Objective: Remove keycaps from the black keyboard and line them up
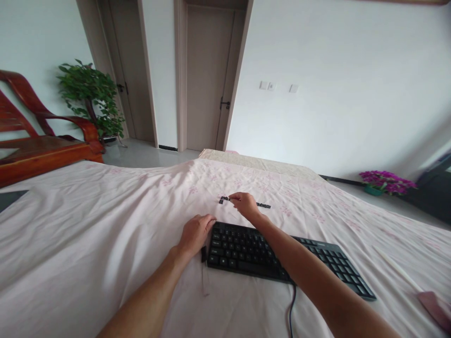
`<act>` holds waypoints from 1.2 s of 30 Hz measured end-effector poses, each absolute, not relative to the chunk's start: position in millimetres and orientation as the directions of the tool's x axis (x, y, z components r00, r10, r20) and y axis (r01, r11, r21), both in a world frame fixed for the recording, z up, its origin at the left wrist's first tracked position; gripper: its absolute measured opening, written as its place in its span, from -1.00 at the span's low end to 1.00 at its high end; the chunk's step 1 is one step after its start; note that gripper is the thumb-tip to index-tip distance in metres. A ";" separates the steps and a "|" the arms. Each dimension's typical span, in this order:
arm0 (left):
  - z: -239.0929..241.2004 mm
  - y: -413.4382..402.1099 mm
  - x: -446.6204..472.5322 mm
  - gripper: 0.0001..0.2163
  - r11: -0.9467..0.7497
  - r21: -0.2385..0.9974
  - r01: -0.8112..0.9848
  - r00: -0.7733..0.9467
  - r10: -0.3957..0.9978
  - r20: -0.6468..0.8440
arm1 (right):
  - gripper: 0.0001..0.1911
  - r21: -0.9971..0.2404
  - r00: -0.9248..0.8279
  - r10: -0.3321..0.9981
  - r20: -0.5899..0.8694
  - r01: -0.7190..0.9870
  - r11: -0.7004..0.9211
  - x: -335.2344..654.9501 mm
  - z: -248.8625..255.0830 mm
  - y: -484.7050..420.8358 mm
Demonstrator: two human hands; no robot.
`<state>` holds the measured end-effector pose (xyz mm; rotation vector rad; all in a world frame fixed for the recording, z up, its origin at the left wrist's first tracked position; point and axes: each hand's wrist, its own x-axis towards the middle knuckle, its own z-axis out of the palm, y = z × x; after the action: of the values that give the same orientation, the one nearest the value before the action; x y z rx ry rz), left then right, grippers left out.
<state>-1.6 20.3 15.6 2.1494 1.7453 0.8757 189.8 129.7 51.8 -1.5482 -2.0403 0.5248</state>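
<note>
A black keyboard (246, 251) lies on a pale pink sheet (105, 225), its cable (291, 310) running toward me. My left hand (195, 232) rests with curled fingers on the keyboard's left end. Beyond the keyboard my right hand (244, 204) pinches at a row of small black keycaps (263, 205) lying on the sheet; what sits between the fingertips is too small to name. A small dark tool (203, 254) lies beside the keyboard's left edge.
A red wooden chair (42, 145) and a green potted plant (91, 98) stand at the far left. Purple flowers (385, 182) sit by the right wall. A pinkish flat object (435, 305) and a thin white stick (398, 270) lie at the right.
</note>
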 end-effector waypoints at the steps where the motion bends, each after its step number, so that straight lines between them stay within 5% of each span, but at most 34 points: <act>1: 16.7 18.8 -0.7 -0.72 -0.261 0.528 0.808 0.116 0.949 0.292 | -0.73 -0.601 -0.210 0.960 0.183 0.749 0.278 192.1 55.9 121.3; 6: 22.8 12.6 -0.3 -0.67 -0.224 0.642 0.733 0.063 0.962 0.265 | -0.74 -0.668 -0.306 0.909 0.283 0.616 0.416 195.4 69.6 58.8; 10: 25.4 11.0 -5.6 -0.64 -0.177 0.829 0.530 -0.106 0.957 0.271 | -0.73 -0.574 -0.498 0.797 0.341 0.562 0.596 191.8 67.9 7.4; 17: 35.0 -3.6 8.6 -0.65 -0.211 0.947 0.241 -0.313 0.907 0.282 | -0.38 -0.557 -0.654 0.688 0.316 0.459 0.692 171.3 60.4 -32.4; 22: 43.6 -12.7 23.4 -0.68 -0.274 0.919 0.284 -0.349 0.863 0.365 | -0.72 -0.722 -0.518 0.733 0.441 0.281 0.633 159.2 71.6 -32.3; 27: 34.3 -6.5 19.1 -0.67 -0.300 0.892 0.338 -0.176 0.911 0.373 | -0.76 -0.907 -0.368 0.883 0.292 0.185 0.377 169.5 76.5 -2.4; 36: 27.2 8.4 13.3 -0.70 -0.332 0.903 0.274 -0.013 0.937 0.349 | -0.69 -0.912 -0.253 0.901 0.352 0.125 0.391 188.2 53.5 31.6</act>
<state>13.3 8.4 27.2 1.6496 1.2712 1.3758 188.2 31.6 53.5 -0.9181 -1.6612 0.9834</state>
